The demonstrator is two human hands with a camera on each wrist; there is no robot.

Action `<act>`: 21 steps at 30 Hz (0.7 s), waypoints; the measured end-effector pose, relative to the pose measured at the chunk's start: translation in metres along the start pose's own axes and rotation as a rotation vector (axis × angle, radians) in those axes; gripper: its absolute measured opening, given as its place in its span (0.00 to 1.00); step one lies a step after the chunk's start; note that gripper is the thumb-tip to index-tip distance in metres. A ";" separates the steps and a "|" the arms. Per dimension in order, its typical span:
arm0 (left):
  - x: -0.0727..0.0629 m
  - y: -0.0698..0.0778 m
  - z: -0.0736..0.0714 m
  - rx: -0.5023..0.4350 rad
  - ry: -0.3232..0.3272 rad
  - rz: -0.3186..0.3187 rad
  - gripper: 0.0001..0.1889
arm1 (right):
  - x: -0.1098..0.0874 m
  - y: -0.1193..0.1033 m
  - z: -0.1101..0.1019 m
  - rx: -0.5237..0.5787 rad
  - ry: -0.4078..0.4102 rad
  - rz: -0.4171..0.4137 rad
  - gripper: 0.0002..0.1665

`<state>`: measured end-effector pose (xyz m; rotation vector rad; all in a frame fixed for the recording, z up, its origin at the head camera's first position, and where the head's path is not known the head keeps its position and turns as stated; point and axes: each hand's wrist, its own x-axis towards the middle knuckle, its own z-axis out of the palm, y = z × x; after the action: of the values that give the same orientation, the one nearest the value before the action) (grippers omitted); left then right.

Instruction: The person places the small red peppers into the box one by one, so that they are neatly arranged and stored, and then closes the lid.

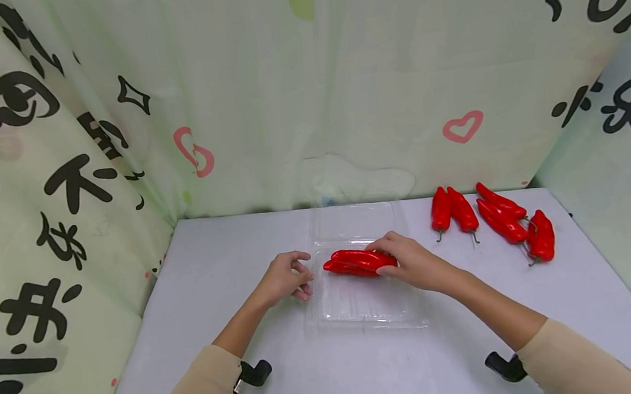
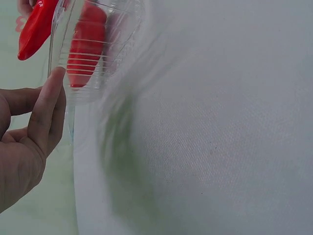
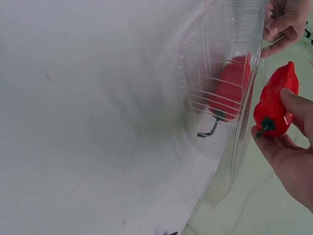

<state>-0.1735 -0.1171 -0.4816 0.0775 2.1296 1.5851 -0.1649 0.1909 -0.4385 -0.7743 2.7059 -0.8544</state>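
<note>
Thumb and fingers of my right hand (image 1: 413, 262) hold a red pepper (image 3: 276, 100) with a green stem, raised above the rim of a clear plastic container (image 1: 351, 307). Inside the container, on its floor, lies another red pepper (image 3: 229, 90), seen through the ribbed wall in both wrist views. My left hand (image 1: 288, 277) is at the container's left side. In the left wrist view, a fairly straight fingertip (image 2: 57, 73) meets the clear wall near the rim, and this hand grips nothing. The container's lid (image 1: 358, 221) is folded back toward the curtain.
Several more red peppers (image 1: 501, 220) lie on the white table (image 1: 231, 251) at the back right. A patterned curtain (image 1: 309, 100) hangs behind the table and along both sides. Black wrist camera mounts (image 1: 256, 373) sit at both sleeves.
</note>
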 end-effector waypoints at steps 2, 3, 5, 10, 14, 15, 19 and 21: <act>0.000 0.000 0.000 0.001 0.001 0.002 0.26 | 0.001 -0.001 0.003 -0.002 -0.003 -0.004 0.29; 0.000 0.000 0.000 0.002 0.001 0.003 0.26 | 0.002 -0.001 0.004 -0.002 -0.005 -0.005 0.29; -0.001 0.000 0.000 0.002 0.001 0.006 0.26 | 0.003 -0.001 0.006 0.002 -0.008 -0.013 0.28; 0.000 0.000 0.001 0.005 0.001 0.006 0.26 | 0.004 -0.002 0.010 -0.001 -0.003 -0.026 0.27; 0.001 -0.001 0.000 0.003 -0.001 0.004 0.26 | 0.004 -0.002 0.016 -0.005 0.000 -0.023 0.28; 0.001 -0.001 0.000 0.004 0.001 0.004 0.26 | 0.004 -0.002 0.017 -0.005 -0.002 -0.020 0.28; 0.001 -0.001 0.000 0.012 0.004 0.001 0.26 | 0.003 -0.001 0.023 -0.023 -0.003 -0.016 0.28; 0.000 -0.001 0.000 0.014 0.003 0.003 0.27 | 0.003 -0.001 0.026 -0.040 0.001 -0.014 0.27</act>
<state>-0.1732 -0.1175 -0.4825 0.0833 2.1434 1.5733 -0.1583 0.1766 -0.4590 -0.8015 2.7290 -0.8065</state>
